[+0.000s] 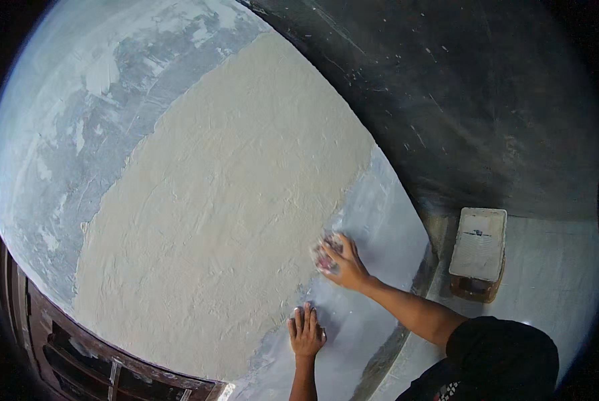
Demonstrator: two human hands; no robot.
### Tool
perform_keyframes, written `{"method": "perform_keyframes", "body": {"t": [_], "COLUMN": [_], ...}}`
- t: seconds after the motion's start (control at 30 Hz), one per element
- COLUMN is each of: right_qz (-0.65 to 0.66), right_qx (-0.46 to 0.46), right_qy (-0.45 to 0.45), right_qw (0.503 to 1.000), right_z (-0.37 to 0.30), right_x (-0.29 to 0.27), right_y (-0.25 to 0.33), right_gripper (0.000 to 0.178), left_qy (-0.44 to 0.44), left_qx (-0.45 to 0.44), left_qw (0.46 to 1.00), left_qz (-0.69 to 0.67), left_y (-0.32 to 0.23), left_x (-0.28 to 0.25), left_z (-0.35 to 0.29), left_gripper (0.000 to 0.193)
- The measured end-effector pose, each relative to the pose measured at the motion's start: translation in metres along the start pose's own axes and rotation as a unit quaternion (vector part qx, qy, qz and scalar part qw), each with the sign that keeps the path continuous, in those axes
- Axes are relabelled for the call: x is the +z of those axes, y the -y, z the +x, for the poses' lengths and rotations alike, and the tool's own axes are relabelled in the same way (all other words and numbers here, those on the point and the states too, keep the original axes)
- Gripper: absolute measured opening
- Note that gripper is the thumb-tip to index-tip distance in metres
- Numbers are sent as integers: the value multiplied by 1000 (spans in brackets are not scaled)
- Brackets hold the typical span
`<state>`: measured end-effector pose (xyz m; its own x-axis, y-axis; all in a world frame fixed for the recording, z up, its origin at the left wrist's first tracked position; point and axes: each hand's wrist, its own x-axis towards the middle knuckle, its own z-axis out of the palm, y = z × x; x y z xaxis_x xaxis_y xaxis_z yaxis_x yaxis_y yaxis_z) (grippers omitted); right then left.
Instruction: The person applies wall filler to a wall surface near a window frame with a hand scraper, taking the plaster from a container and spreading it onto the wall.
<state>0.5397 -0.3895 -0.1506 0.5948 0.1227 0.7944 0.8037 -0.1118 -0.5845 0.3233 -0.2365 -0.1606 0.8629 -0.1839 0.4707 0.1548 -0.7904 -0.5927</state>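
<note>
My right hand is closed over a crumpled whitish and dark red wad, blurred; whether it is cloth or plastic I cannot tell. The wad presses on the wall at the right edge of a broad, cream plaster patch with a ridged, rough surface. Below and to the left, my left hand rests against the wall, fingers stretched upward, with whitish smears on the fingertips. It holds nothing. Both hands lie by the smoother grey wall surface next to the patch.
A white-smeared rectangular tray sits on a brown box-like stand on the pale floor at right. Beyond is a dark, scuffed surface. A brown window frame lines the lower left. Blotchy grey wall borders the patch.
</note>
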Motion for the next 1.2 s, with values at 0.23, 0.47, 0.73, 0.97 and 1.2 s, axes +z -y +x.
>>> {"method": "perform_keyframes", "body": {"t": [0.23,0.47,0.73,0.97,1.2], "right_qz": [64,1,-4,0,-18], "right_qx": [-35,-58,-74,-99,-83], "right_qy": [36,90,113,80,115], "right_qw": [997,994,991,992,990], "right_z": [-14,-62,-44,-27,-67], "right_x": [-1,3,12,6,7], "right_y": [21,12,17,29,11], "right_gripper": [75,65,66,67,66], "left_qy": [-5,-9,-9,-2,3], "left_qx": [1,-12,-10,-20,-30], "left_qw": [1000,999,999,999,998], "left_qz": [9,-29,-34,-35,-62], "left_y": [0,1,0,-3,-1], "left_x": [5,2,-1,1,-1], "left_z": [0,-1,1,0,-1], "left_gripper": [64,61,62,61,61]}}
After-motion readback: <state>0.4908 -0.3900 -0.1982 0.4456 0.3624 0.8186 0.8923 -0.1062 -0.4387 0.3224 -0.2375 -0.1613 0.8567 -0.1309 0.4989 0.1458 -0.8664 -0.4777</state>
